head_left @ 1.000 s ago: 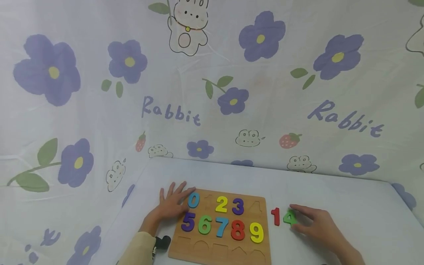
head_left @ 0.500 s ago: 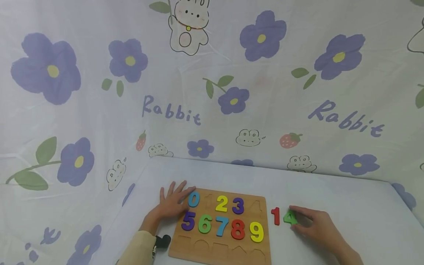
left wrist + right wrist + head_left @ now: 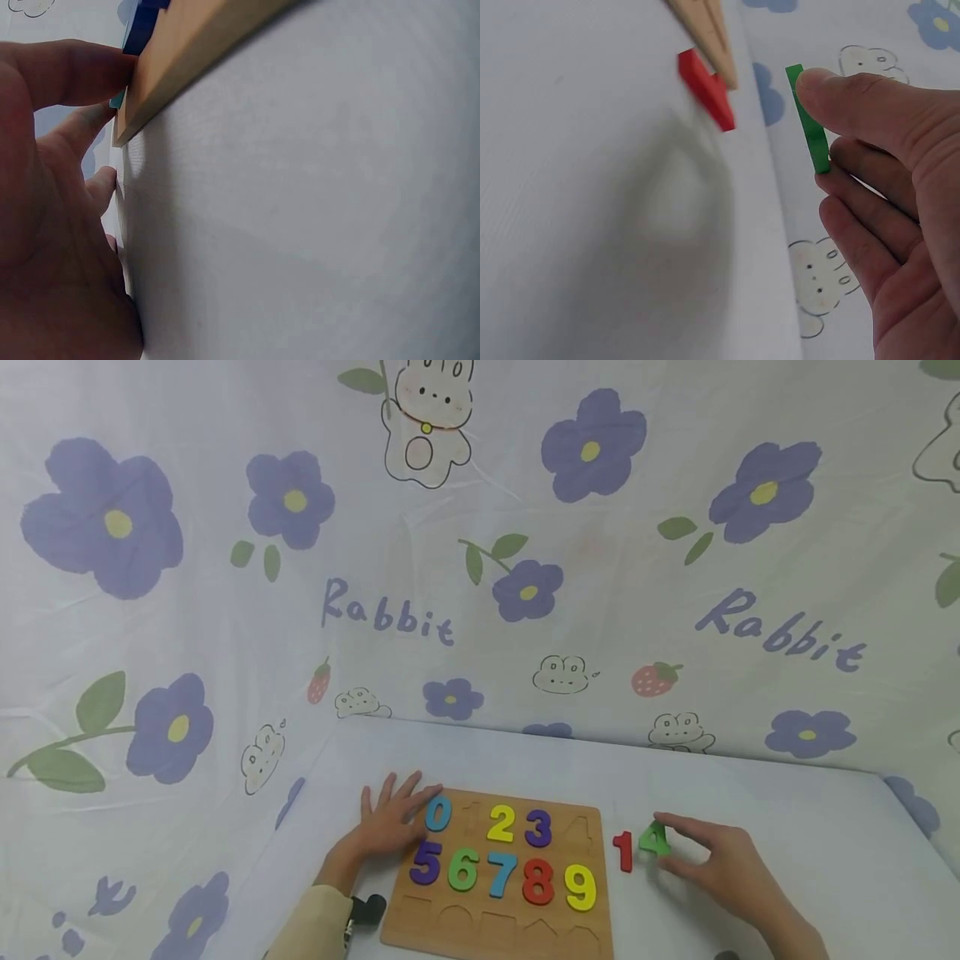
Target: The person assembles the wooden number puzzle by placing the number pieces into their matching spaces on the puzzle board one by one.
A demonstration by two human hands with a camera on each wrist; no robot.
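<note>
My right hand [image 3: 723, 860] pinches a green number 4 [image 3: 655, 840] between thumb and fingers. In the right wrist view the green 4 [image 3: 810, 120] is held up off the table, edge-on to the camera. A red number 1 [image 3: 624, 852] lies on the table between it and the wooden number board [image 3: 450, 935]. My left hand [image 3: 390, 822] rests at the board's upper left corner with fingers spread, thumb and index finger touching its edge. In the left wrist view the thumb [image 3: 82, 71] presses against the wooden board [image 3: 180, 67].
On the board sit a blue 0 [image 3: 438, 814], a yellow 2 [image 3: 502, 823], a purple 3 [image 3: 537, 828] and several other numbers. Recesses for 1 and 4 show bare wood, as do shape outlines along the bottom. A flowered cloth [image 3: 480, 527] hangs behind the white table [image 3: 825, 827].
My right hand has raised the green 4 off the table, slightly upward in the head view. The left hand, board and red 1 stay in place.
</note>
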